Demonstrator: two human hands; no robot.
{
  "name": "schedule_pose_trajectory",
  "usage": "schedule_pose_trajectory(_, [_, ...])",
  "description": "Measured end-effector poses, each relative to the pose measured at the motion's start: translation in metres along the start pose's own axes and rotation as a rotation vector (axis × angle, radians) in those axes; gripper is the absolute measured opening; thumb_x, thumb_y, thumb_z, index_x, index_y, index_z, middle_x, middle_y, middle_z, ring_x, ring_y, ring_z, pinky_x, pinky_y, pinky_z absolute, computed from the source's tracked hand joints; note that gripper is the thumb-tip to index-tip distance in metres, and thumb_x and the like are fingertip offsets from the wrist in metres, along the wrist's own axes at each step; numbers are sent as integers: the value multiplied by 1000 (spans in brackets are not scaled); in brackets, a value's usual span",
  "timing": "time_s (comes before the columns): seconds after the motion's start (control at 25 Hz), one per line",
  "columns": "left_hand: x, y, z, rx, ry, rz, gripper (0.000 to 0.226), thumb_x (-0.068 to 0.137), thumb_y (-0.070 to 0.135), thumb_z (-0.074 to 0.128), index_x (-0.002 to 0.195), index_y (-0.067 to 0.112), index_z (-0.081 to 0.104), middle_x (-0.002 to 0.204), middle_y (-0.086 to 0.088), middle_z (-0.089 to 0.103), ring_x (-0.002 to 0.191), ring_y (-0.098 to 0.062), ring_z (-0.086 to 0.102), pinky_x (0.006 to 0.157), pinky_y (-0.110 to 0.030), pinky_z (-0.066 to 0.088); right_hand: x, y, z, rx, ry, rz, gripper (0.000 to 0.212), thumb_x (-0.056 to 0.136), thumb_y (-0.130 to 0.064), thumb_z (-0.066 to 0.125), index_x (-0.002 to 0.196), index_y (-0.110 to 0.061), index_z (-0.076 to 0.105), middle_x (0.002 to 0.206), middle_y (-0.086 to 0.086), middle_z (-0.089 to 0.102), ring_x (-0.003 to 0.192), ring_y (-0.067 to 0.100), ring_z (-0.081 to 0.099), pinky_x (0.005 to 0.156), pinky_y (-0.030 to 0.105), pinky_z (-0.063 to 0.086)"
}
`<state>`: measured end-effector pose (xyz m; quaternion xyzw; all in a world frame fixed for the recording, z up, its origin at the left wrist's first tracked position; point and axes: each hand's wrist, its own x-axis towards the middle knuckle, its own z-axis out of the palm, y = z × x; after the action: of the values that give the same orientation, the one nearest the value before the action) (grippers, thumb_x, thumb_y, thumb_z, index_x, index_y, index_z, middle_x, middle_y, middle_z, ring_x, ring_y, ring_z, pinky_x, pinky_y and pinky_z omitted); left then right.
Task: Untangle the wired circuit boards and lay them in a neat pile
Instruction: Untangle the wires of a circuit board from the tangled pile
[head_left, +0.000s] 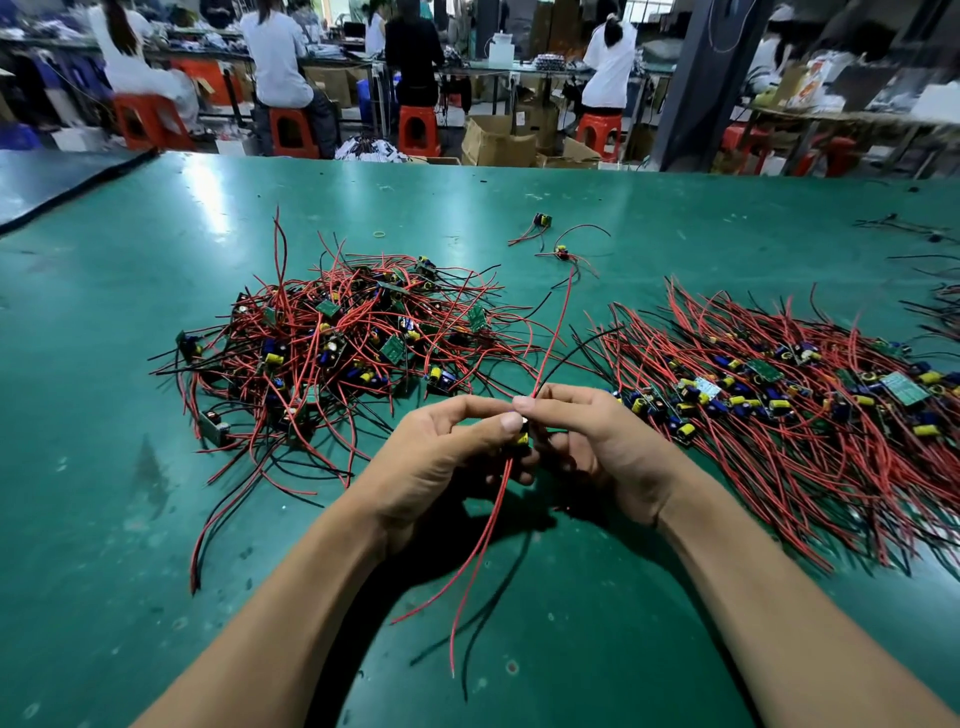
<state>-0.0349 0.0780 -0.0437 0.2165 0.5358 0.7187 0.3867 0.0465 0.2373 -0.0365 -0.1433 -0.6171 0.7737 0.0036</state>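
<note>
Pinching a half-hidden board (522, 439) in left hand (441, 462) and right hand (602, 441); green table (104, 364), blurry room (519, 78) at 12 o'clock

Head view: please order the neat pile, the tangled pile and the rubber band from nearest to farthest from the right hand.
1. Neat pile, beside the right hand, to its right.
2. Tangled pile, to the left.
3. Rubber band, beyond the tangled pile.

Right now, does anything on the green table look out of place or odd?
Yes. Two small wired circuit boards lie alone on the far green table, apart from the tangled red-and-black heap on the left and the combed pile on the right. A thin yellow rubber band lies loose to their left.
</note>
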Motion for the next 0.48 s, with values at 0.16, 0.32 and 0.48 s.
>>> schedule_pose_trajectory(0.16, [0, -1, 4, 53, 18, -9, 41, 73, 20, 74, 106, 0, 61, 81, -17, 73, 69, -26, 70, 69, -35, 45, 2, 0, -6, -71, 68, -62, 21, 71, -34, 87, 77, -19, 73, 75, 14, 49, 70, 23, 38, 63, 32, 31])
schedule_pose_trajectory(0.32, [-1, 1, 6, 86, -43, -25, 22, 81, 15, 68, 98, 1, 64, 81, -13, 73, 69, -20, 71, 62, -23, 48, 2, -1, -6, -151, 28, -120, 29, 81, -40, 72, 94, -15, 77, 90, 17, 51, 87, 30, 40, 63, 31, 38])
schedule_pose_trajectory(0.48, [-3, 1, 7, 82, -69, -36, 26, 88, 9, 63, 107, -8, 65, 84, -12, 71, 77, -22, 71, 69, -28, 46, 3, -1, -5, -183, 25, -127, 34, 87, -43, 64, 103, -16, 77, 78, 11, 48, 62, 21, 41, 58, 29, 27])
